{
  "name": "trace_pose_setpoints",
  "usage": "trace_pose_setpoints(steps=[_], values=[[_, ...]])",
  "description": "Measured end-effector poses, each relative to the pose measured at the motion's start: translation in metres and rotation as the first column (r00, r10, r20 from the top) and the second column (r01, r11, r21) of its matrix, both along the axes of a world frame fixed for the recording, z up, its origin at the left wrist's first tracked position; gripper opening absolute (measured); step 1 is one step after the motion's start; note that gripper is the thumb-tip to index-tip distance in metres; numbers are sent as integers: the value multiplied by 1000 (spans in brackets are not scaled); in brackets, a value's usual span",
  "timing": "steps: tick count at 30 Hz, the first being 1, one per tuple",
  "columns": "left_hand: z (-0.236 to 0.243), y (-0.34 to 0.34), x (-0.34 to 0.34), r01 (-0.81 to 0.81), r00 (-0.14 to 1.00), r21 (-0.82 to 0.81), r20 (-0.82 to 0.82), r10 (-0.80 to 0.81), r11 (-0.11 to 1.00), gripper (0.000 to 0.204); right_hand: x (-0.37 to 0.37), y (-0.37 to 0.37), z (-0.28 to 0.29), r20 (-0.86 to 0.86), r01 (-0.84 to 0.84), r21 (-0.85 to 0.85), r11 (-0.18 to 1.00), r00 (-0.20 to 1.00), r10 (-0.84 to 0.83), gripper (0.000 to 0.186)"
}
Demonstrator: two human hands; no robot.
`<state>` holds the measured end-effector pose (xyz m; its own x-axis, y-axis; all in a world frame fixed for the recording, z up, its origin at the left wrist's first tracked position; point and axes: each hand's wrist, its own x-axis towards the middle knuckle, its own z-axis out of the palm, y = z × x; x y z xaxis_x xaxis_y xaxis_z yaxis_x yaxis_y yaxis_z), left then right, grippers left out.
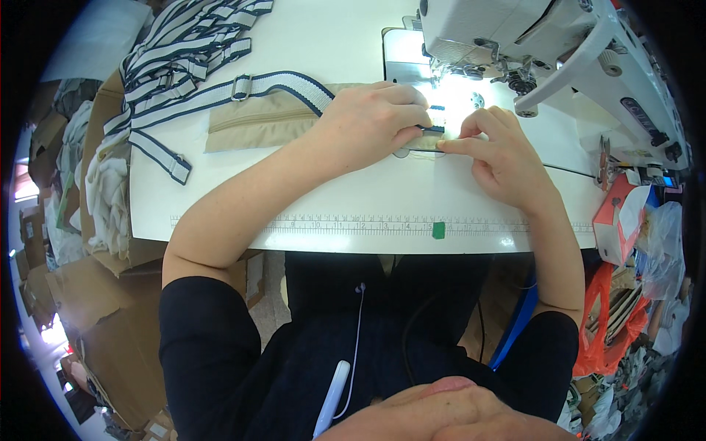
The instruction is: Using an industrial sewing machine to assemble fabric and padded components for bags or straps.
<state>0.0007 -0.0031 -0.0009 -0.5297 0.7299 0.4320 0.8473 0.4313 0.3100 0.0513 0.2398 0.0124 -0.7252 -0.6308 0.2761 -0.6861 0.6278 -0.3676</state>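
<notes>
Striped strap (220,92) lies with its long axis left–right across the far half of the surface (353,198), over a tan fabric piece (257,125). Its near end sits under the sewing machine (515,37) head. Left hand (371,117) curled, pressing the strap end flat; right hand (500,154) pinches the same end from the right — both hands meet there, 2 fingertips nearly touching.

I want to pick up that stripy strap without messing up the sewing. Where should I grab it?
Probably at the metal buckle on the striped strap, coming from the left side of the table. It lies flat and free there, away from the left hand, right hand and sewing machine.
</notes>
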Motion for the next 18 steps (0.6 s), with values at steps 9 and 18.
trace_pose_setpoints(steps=[9, 18], values=[[2, 1, -1, -3, 1000, -4, 9, 3, 1000, 9, -2, 3, 4, 60, 52, -39, 998, 997, -49, 39], [2, 0, 2, -14, 999, 4, 43, 13, 1000, 11, 1, -8, -2, -149, -14, -6, 1000, 989, 13, 38]])
